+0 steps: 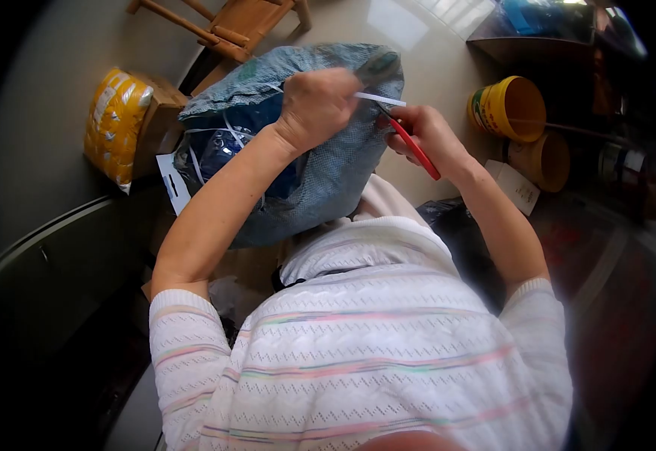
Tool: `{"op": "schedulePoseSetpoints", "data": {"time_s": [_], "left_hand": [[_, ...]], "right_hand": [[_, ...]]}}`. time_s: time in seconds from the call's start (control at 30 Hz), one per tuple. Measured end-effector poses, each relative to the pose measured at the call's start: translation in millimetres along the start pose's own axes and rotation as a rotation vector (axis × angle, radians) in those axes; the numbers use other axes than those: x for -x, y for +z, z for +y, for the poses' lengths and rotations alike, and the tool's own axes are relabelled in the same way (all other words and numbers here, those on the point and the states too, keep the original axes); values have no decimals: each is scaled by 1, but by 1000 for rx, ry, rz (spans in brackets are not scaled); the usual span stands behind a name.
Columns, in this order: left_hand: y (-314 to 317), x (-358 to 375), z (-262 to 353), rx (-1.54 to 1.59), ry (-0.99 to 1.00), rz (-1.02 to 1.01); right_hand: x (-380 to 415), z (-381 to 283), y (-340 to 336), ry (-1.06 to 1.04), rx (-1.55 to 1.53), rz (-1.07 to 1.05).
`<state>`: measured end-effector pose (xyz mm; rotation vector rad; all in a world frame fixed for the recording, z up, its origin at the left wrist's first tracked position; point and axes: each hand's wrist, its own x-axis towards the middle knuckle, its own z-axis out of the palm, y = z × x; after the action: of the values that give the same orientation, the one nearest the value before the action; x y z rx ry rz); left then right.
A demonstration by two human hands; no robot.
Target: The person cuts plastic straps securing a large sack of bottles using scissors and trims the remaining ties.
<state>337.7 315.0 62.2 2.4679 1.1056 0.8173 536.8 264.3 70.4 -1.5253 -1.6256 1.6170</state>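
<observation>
My left hand (319, 105) is closed around a narrow white strap (380, 98), whose end sticks out to the right. In my right hand (429, 139) is a pair of red-handled scissors (414, 147), with the dark blades right at the strap. Below both hands lies a large blue-grey woven sack (335, 165) in front of my lap. Its mouth faces left and shows dark blue plastic-wrapped contents (226, 154) with white strings across them. A white card with a dark slot (171, 183) pokes out at the sack's left edge.
A yellow plastic parcel (113, 124) leans on a cardboard box (161, 120) at the left. A wooden chair (241, 26) stands at the top. To the right lie a yellow bucket (523, 109) and a second tub (553, 161), near a white box (514, 186).
</observation>
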Motion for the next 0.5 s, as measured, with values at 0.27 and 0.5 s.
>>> {"op": "schedulePoseSetpoints", "data": {"time_s": [0.27, 0.5], "left_hand": [[-7, 5, 2, 52, -2, 45], [-2, 6, -2, 124, -22, 21]], "right_hand": [[23, 8, -5, -101, 187, 138], [16, 5, 10, -63, -661, 344]]}}
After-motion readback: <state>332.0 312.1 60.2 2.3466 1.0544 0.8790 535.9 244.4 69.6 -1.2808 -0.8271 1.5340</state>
